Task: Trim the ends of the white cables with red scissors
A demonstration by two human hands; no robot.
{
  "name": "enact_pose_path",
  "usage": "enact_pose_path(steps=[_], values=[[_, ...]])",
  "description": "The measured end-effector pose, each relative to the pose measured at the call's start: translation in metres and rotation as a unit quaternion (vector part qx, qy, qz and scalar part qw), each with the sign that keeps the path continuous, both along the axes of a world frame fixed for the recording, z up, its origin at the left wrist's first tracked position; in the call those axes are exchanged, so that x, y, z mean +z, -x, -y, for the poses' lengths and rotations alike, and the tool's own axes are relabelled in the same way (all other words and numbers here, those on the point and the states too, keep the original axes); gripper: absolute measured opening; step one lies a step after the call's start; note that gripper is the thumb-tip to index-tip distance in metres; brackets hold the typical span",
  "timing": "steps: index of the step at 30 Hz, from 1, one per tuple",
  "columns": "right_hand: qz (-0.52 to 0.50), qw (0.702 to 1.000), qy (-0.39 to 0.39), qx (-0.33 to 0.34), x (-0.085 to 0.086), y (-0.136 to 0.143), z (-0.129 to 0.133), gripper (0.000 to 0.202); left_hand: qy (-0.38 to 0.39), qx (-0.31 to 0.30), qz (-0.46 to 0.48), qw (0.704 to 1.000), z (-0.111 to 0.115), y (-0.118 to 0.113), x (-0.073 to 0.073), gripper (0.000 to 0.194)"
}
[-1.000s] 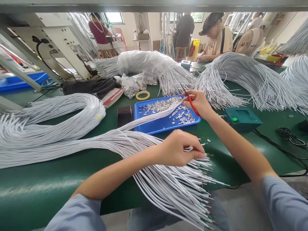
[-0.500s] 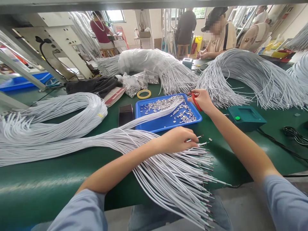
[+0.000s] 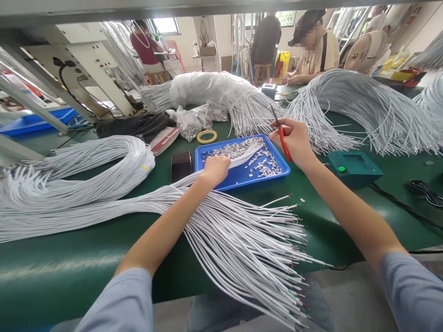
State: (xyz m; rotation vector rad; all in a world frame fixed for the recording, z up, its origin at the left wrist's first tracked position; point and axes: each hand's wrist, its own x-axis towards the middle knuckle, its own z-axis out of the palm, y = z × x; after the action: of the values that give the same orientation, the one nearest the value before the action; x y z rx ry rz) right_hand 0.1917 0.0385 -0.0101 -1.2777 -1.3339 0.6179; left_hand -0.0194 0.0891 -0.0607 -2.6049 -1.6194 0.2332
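Note:
My left hand (image 3: 217,169) is closed round the thin bundle of white cables (image 3: 240,160) that lies across the blue tray (image 3: 242,183). Small metal pieces (image 3: 268,164) are scattered in the tray. Beyond the tray's right edge, my right hand (image 3: 294,142) holds scissors with red handles (image 3: 284,143), their blades pointing up and away. A larger fan of white cables (image 3: 238,235), with stripped, coloured ends at the right, spreads under my left forearm toward the table's front edge.
Coiled cables (image 3: 121,161) and a dark phone (image 3: 181,167) lie left of the tray; yellow tape (image 3: 206,136) and bags of metal parts (image 3: 189,129) behind it. A green device (image 3: 356,168) stands right. Large cable bundles (image 3: 374,101) and a seated person (image 3: 316,50) are beyond.
My left hand has moved from above the spread cable ends, left and away, onto the bundle in the tray. The scissors in my right hand have turned so that their blades point upward.

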Motion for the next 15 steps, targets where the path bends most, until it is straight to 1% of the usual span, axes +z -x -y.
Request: enact_pose_path(steps=[5, 9, 12, 15], values=[[0.001, 1.0, -0.021, 0.012, -0.0019, -0.0007, -0.001, 0.015, -0.007, 0.002, 0.021, 1.0, -0.0015, -0.0004, -0.0068, 0.028], [-0.013, 0.999, -0.038, 0.015, -0.0011, -0.0008, -0.0003, 0.015, -0.006, -0.004, 0.057, 0.998, -0.0036, 0.0015, -0.0077, 0.024], [-0.018, 0.998, -0.06, 0.011, -0.0006, -0.0011, -0.0001, 0.013, -0.012, 0.003, 0.103, 0.995, -0.0061, 0.0036, -0.0048, 0.026], [-0.034, 0.997, -0.071, 0.009, -0.0014, -0.0022, -0.0017, 0.015, -0.014, 0.012, 0.178, 0.984, -0.0083, 0.0032, -0.0021, 0.024]])
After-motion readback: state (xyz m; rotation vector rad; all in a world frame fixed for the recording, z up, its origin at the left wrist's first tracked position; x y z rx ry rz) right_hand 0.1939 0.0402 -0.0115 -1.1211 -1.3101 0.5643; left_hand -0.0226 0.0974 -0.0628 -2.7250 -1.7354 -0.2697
